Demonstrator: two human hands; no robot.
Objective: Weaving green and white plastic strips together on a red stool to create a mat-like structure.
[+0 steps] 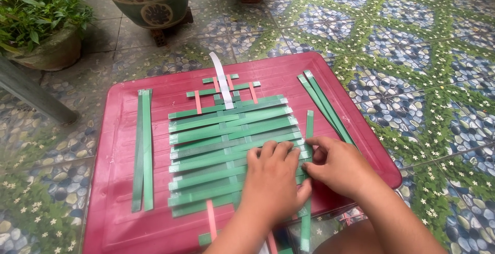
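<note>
left hand (pixel 271 179) flat, fingers spread, pressing woven green mat (pixel 232 151) at lower centre | right hand (pixel 337 165) grip pinching vertical green strip (pixel 308 146) at mat's right edge | red desk (pixel 124 130)

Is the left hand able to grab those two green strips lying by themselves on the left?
Probably yes. The left hand lies flat on the woven mat, and only bare red table separates it from the strips.
</note>
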